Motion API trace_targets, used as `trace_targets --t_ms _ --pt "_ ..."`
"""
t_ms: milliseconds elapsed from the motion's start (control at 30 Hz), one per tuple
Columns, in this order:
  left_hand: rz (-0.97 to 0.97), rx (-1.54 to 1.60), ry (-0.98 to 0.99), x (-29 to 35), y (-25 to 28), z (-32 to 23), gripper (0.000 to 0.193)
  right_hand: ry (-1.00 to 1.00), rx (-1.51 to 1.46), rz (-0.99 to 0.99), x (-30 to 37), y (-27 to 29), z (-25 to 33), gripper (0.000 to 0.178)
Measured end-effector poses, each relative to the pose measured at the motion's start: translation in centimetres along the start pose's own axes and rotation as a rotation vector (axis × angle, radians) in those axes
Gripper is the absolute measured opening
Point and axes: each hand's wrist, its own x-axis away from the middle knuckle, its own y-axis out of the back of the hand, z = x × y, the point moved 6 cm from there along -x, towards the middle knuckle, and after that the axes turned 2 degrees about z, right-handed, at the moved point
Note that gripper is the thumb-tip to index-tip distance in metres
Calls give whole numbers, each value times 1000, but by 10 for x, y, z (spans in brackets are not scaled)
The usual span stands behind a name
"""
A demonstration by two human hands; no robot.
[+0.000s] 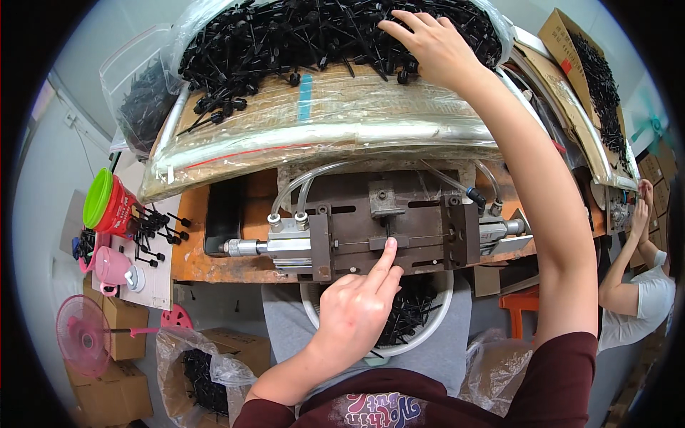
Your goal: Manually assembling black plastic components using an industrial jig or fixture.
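My left hand (354, 308) reaches up to a metal clamping fixture (421, 221) on the bench. Its index finger is stretched out, with the tip on the small dark block (389, 242) at the fixture's middle; the other fingers are partly bent. Part of that block is hidden under the fingertip. Beyond the fixture, my right hand (437, 48) hovers at the near edge of a large heap of black plastic stemmed parts (300, 43). Its fingers are apart, and I see nothing held in them.
Pneumatic cylinders (291, 246) with clear hoses flank the fixture. A sloped cardboard tray (250, 121) carries the heap. A white basket (448, 307) of black parts sits below. Left are a red tub (118, 207), pink jug (112, 266) and fan (83, 334). A co-worker (638, 285) is at right.
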Motion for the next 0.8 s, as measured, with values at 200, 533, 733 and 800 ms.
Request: trace_targets --t_ms 200,533,733,800 --pt "6 9 10 -1 -1 1 23 -69 -349 190 -14 -23 -6 78" --pt "0 55 9 0 1 2 21 -62 -358 14 -14 -9 14 35" --pt "46 225 -16 16 15 0 24 -155 -525 150 -4 21 30 37" --pt "103 288 -42 18 25 -9 26 -158 -557 145 -2 30 39 34"
